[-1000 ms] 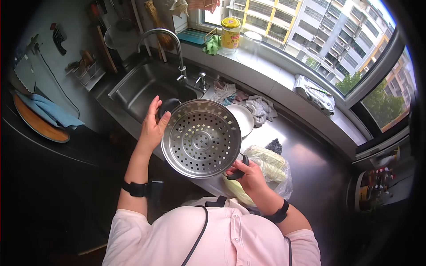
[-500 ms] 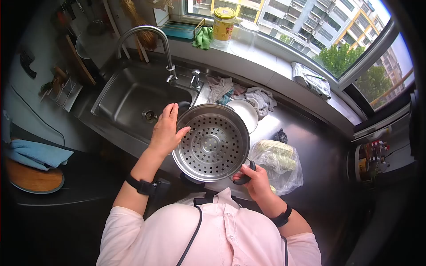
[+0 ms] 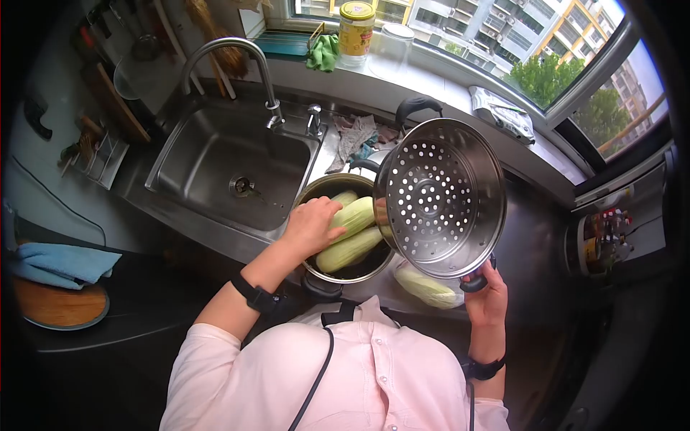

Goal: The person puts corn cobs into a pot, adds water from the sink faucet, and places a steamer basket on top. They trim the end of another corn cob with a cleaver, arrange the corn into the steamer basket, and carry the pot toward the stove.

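Note:
A steel pot (image 3: 383,267) stands on the counter with pale green ears of corn (image 3: 350,249) in it, still in their inner husks. Over its left side is my left hand (image 3: 307,228), thumb apart from the fingers, the fingertips at the corn. My right hand (image 3: 489,291) grips the near black handle of a steel steamer basket (image 3: 438,197) full of round holes. The basket is tilted, held up to the right of the pot, and covers part of the pot's right rim. Below it, a bag with more corn (image 3: 429,287) partly shows.
To the left is a steel sink (image 3: 208,154) with a curved faucet (image 3: 269,79). Cloths (image 3: 354,140) lie behind the pot. On the windowsill stand a yellow-lidded can (image 3: 356,32) and a clear jar (image 3: 393,50). A round wooden board (image 3: 61,298) is at far left.
The steamer basket has been lifted off the pot, moved right and tilted, exposing the corn. My left hand has let go of the basket and come over the pot.

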`<state>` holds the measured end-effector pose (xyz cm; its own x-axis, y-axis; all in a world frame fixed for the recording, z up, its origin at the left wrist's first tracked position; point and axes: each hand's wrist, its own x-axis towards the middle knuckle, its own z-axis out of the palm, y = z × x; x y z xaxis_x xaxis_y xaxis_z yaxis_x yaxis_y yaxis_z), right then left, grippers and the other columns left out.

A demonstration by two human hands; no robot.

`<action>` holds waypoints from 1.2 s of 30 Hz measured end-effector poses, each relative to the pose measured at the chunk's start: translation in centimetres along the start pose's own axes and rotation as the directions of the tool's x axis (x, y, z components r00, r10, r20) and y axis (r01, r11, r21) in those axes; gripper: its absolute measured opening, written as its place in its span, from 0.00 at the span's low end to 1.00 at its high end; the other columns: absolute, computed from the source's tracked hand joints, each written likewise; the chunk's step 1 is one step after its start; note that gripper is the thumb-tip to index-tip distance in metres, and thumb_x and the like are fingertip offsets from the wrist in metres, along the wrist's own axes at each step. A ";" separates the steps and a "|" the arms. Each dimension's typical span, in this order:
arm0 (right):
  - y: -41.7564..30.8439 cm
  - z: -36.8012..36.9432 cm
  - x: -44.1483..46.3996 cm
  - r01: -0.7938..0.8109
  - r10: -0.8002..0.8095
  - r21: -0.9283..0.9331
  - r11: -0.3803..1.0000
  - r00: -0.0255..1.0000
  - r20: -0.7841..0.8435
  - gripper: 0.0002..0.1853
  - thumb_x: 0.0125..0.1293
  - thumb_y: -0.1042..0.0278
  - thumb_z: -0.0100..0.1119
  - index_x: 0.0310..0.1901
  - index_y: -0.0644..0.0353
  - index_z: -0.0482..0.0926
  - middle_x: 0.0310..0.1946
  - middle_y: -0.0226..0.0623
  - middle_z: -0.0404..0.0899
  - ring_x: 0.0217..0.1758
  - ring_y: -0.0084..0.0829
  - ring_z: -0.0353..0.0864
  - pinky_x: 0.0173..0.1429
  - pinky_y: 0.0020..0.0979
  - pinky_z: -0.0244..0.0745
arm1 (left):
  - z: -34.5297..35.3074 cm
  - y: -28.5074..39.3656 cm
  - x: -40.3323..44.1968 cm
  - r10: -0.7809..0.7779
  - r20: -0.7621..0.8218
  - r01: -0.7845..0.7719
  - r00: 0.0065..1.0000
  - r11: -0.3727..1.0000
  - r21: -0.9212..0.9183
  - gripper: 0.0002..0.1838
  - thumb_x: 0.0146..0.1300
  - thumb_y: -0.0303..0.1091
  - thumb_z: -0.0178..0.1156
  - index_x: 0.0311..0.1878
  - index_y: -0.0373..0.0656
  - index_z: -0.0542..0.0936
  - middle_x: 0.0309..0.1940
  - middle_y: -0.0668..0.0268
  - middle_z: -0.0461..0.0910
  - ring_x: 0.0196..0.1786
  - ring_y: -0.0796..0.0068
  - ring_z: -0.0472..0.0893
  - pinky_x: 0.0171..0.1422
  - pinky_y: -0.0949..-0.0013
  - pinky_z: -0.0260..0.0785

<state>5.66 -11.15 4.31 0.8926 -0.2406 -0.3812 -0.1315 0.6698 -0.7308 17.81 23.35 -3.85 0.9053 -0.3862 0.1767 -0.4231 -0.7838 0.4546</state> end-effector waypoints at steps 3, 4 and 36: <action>0.0 -1.8 -0.6 0.034 -0.033 0.021 0.999 0.999 -0.039 0.04 0.74 0.70 0.55 0.44 0.60 0.77 0.34 0.29 0.77 0.37 0.27 0.76 0.43 0.32 0.73 | 1.7 2.9 3.1 -0.013 0.126 -0.008 0.992 0.986 0.166 0.29 0.50 0.49 0.75 0.51 0.44 0.78 0.43 0.61 0.79 0.51 0.58 0.79 0.56 0.55 0.71; 0.0 -2.1 -0.9 0.020 -0.018 0.017 1.000 0.994 -0.105 0.04 0.74 0.70 0.56 0.45 0.59 0.77 0.34 0.29 0.77 0.37 0.27 0.76 0.43 0.32 0.73 | 1.9 3.3 3.9 -0.020 0.180 -0.025 0.983 0.969 0.247 0.30 0.48 0.50 0.76 0.50 0.44 0.78 0.42 0.61 0.79 0.51 0.58 0.79 0.56 0.55 0.71; 0.5 -5.3 -1.3 -0.084 0.088 0.050 0.995 0.993 -0.076 0.03 0.73 0.72 0.55 0.40 0.60 0.76 0.34 0.31 0.78 0.38 0.29 0.79 0.44 0.35 0.78 | -1.1 2.1 -3.3 -0.108 -0.004 0.108 0.994 0.989 0.098 0.22 0.45 0.33 0.77 0.46 0.43 0.82 0.42 0.64 0.81 0.46 0.59 0.82 0.49 0.57 0.74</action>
<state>2.16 -14.22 1.40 0.8424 -0.2333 -0.4857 -0.1845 0.7220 -0.6668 13.98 23.49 -2.50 0.9459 -0.2974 0.1298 -0.3245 -0.8649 0.3829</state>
